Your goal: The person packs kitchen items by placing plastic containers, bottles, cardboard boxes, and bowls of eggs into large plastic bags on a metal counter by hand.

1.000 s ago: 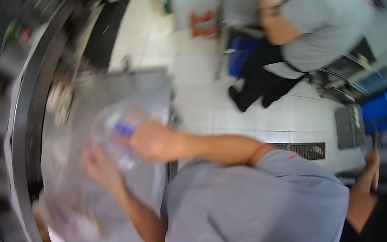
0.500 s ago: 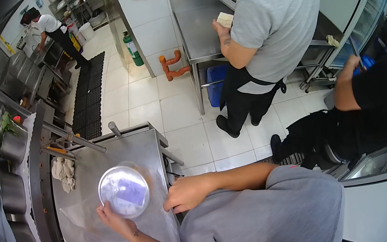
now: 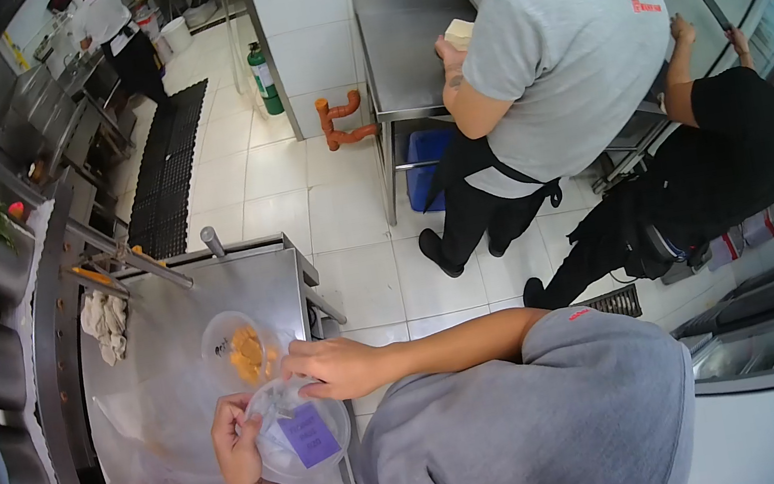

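Observation:
A round clear plastic lid with a purple label is tilted over the steel table's edge. My left hand grips its left rim between thumb and fingers. My right hand has its fingers closed at the lid's upper edge, touching it; whether it pinches anything besides the lid cannot be made out. Just beyond the lid, a clear round tub with orange pieces in it stands uncovered on the steel table. Clear plastic sheeting lies on the table near my left forearm.
A crumpled cloth lies at the table's far left, beside a rail and metal pans. A person in a grey shirt holds a pale block at another steel table. A person in black holds a knife.
The lid has moved right and toward me, uncovering the tub of orange pieces. My right hand has come from the table edge to the lid. The person in black has raised a knife.

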The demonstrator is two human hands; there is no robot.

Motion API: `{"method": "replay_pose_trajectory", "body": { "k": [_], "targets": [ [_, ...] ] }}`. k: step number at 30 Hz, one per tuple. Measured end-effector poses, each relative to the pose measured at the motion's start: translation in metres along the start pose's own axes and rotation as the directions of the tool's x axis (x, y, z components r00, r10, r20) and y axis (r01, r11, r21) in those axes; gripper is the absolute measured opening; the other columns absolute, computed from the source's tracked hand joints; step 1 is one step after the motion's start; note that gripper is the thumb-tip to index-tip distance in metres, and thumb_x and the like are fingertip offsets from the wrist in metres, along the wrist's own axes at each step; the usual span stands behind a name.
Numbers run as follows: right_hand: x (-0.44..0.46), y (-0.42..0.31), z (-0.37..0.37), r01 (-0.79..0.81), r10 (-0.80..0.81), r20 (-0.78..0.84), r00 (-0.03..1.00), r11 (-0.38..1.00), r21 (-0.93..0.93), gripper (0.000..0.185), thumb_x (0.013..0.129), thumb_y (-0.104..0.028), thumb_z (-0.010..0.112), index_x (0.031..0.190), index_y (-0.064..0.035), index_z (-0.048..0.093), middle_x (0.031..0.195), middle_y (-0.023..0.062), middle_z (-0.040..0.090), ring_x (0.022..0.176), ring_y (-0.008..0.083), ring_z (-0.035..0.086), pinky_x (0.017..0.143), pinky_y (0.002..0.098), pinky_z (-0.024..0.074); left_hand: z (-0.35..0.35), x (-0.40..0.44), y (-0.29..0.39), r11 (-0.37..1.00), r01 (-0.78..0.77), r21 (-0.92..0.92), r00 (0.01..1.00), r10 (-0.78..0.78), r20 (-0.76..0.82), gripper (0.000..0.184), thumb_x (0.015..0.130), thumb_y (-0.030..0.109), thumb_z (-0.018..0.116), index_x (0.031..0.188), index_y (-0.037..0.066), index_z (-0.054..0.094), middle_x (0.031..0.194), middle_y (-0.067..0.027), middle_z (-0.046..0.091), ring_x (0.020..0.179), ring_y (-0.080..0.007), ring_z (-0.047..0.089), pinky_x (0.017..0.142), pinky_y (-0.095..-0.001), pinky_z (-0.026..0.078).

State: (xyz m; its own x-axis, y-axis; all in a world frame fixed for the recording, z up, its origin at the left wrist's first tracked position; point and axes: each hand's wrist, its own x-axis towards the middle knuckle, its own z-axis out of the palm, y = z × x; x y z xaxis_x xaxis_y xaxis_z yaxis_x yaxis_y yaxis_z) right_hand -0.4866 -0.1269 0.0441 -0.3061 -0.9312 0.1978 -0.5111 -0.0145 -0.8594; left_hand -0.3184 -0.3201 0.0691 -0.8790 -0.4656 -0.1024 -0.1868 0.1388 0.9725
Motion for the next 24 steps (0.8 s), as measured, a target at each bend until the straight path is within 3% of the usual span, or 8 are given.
{"method": "replay_pose_trajectory", "body": {
  "k": [5,8,9,12,16,19,21,24],
  "targets": [
    [-0.005,0.047,0.027,0.035,-0.037,0.051,0.998,0.999,0.041,0.02,0.087,-0.011,0.067,0.104,-0.0025,0.061,0.099,0.0146,0.06,0.086,0.0285,0.063,0.076,0.0408,0.0513,0.003,-0.016,-0.034,0.995,-0.029,0.096,1.0,0.027,0.013,0.025,0.082,0.023,0.065,0.082,0.004,0.048,0.098,-0.0046,0.057,0.095,-0.0163,0.051,0.088,-0.0278,0.041],
    [-0.014,0.069,0.038,-0.042,0.008,0.139,0.99,0.969,0.243,0.018,0.09,-0.002,0.059,0.107,0.0005,0.063,0.097,0.0088,0.063,0.087,0.0179,0.062,0.078,0.0331,0.0515,0.01,-0.017,-0.048,0.996,0.036,0.076,0.997,-0.041,0.063,0.019,0.087,0.016,0.062,0.082,0.007,0.046,0.089,-0.0006,0.048,0.093,-0.014,0.049,0.08,-0.028,0.042],
    [-0.012,0.058,0.027,-0.131,0.085,0.207,0.975,0.967,0.217,0.018,0.09,0.0,0.059,0.107,0.0012,0.063,0.098,0.0081,0.064,0.086,0.0165,0.061,0.077,0.0322,0.051,0.017,-0.022,-0.049,0.995,0.042,-0.092,0.998,-0.037,0.058,0.02,0.088,0.014,0.061,0.079,0.008,0.043,0.089,0.0,0.049,0.093,-0.0136,0.049,0.078,-0.028,0.042],
    [-0.015,0.035,0.007,-0.293,0.214,0.342,0.915,0.935,0.199,0.017,0.087,0.002,0.063,0.104,0.0049,0.063,0.093,0.0056,0.061,0.082,0.0124,0.055,0.074,0.026,0.0487,0.026,-0.034,-0.057,0.99,0.086,-0.115,0.981,-0.063,0.186,0.029,0.095,0.027,0.061,0.079,0.007,0.048,0.095,-0.002,0.057,0.093,-0.0124,0.052,0.082,-0.0274,0.042],
    [-0.027,0.041,0.003,-0.239,0.15,0.402,0.903,0.954,0.18,0.017,0.086,0.004,0.064,0.103,0.0041,0.063,0.093,0.0053,0.06,0.082,0.0119,0.055,0.069,0.0251,0.0488,0.06,-0.038,-0.073,0.949,0.032,-0.312,0.995,-0.001,0.1,0.027,0.101,0.032,0.053,0.095,0.007,0.062,0.094,-0.0021,0.062,0.094,-0.0133,0.057,0.091,-0.0288,0.043],
    [-0.028,0.04,0.0,-0.25,0.15,0.424,0.893,0.949,0.192,0.019,0.085,0.003,0.066,0.104,0.0029,0.064,0.092,0.005,0.06,0.081,0.0122,0.055,0.068,0.0253,0.0482,0.075,-0.043,-0.083,0.87,0.112,-0.481,0.993,-0.113,0.027,0.047,0.104,0.048,0.041,0.108,0.007,0.065,0.097,-0.0052,0.066,0.094,-0.0156,0.06,0.092,-0.0294,0.044],
    [-0.028,0.034,-0.002,-0.234,0.139,0.438,0.888,0.957,0.171,0.02,0.084,0.002,0.066,0.103,0.0027,0.064,0.091,0.0048,0.06,0.08,0.0124,0.056,0.068,0.0257,0.0478,0.085,-0.056,-0.079,0.697,0.18,-0.694,0.983,-0.144,0.11,0.063,0.103,0.06,0.031,0.117,0.007,0.063,0.105,-0.0085,0.068,0.1,-0.0166,0.062,0.094,-0.0303,0.045],
    [-0.024,0.027,0.002,-0.234,0.138,0.423,0.895,0.954,0.184,0.019,0.082,0.0,0.067,0.101,0.0022,0.065,0.089,0.0046,0.06,0.078,0.013,0.056,0.067,0.0265,0.0471,0.085,-0.06,-0.081,0.686,0.178,-0.706,0.984,-0.118,0.133,0.073,0.098,0.066,0.037,0.123,0.001,0.055,0.115,-0.0161,0.068,0.105,-0.0208,0.065,0.093,-0.0324,0.049]
  ]
}}
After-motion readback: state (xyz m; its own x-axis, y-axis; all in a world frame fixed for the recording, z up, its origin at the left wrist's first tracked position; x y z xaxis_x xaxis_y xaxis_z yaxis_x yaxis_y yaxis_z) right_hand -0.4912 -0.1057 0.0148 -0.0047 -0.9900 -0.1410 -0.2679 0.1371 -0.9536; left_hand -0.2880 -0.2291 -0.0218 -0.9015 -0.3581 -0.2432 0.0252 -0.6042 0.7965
